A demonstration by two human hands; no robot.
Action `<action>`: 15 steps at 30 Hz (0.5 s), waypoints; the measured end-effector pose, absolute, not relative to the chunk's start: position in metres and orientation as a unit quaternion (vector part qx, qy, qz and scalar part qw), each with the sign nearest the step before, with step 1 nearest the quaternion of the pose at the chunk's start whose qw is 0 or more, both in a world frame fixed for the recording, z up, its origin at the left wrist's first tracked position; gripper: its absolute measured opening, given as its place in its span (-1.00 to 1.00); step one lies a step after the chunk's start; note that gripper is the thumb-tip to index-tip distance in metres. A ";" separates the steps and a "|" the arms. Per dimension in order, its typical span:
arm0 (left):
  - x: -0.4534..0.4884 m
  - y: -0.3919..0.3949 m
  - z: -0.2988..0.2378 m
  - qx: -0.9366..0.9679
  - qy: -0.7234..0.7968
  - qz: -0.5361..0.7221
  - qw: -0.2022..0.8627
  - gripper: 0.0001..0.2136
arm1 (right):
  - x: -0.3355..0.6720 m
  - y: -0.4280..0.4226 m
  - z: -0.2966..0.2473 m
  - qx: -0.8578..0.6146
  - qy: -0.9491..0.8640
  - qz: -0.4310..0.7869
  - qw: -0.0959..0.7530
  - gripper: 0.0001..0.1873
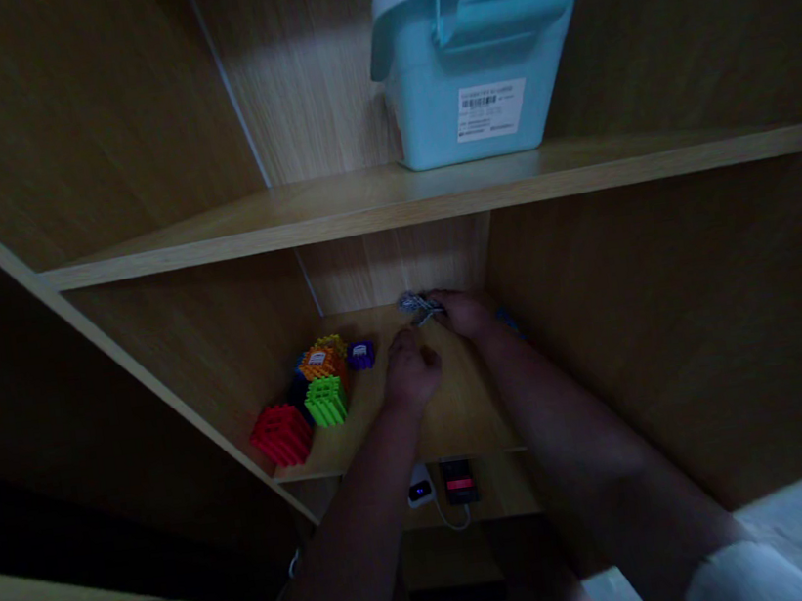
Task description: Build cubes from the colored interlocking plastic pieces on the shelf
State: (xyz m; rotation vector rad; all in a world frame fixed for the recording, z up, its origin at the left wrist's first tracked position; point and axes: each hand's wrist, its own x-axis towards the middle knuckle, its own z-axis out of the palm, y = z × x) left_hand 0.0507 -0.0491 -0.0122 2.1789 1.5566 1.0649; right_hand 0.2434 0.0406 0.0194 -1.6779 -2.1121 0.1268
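Note:
Both my arms reach into the lower compartment of a wooden cabinet. My right hand (463, 314) is closed on a small grey-blue object (418, 306) at the back of the lower shelf (453, 422). My left hand (410, 370) hovers just in front of it with its fingers curled, and I cannot see anything in it. Left of my hands sits a cluster of ribbed plastic blocks: red (282, 434), green (327, 401), orange (321, 362) and a small purple one (361, 354). Something blue (509, 323) shows behind my right wrist.
A light blue plastic bin (479, 54) with a barcode label stands on the upper shelf (389, 205). Below the lower shelf hang two small devices, one white (420, 490) and one dark with a red display (459, 481), with a white cable. The scene is dim.

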 end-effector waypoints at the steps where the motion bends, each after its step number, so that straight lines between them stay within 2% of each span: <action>1: 0.050 -0.049 -0.013 0.746 0.536 0.374 0.130 -0.53 | 0.245 0.040 0.018 -0.569 -0.783 0.058 0.244 -0.53; 4: 0.050 -0.048 -0.014 0.743 0.532 0.387 0.120 -0.48 | 0.249 0.043 0.011 -0.506 -0.782 0.102 0.350 -0.49; 7: 0.050 -0.047 -0.016 0.751 0.531 0.377 0.112 -0.44 | 0.250 0.046 0.007 -0.517 -0.728 0.142 0.427 -0.45; 11: 0.051 -0.048 -0.015 0.767 0.534 0.340 0.102 -0.49 | 0.248 0.049 0.008 -0.536 -0.680 0.158 0.475 -0.57; 15: 0.052 -0.049 -0.011 0.782 0.538 0.304 0.089 -0.63 | 0.252 0.049 0.008 -0.566 -0.656 0.109 0.487 -0.61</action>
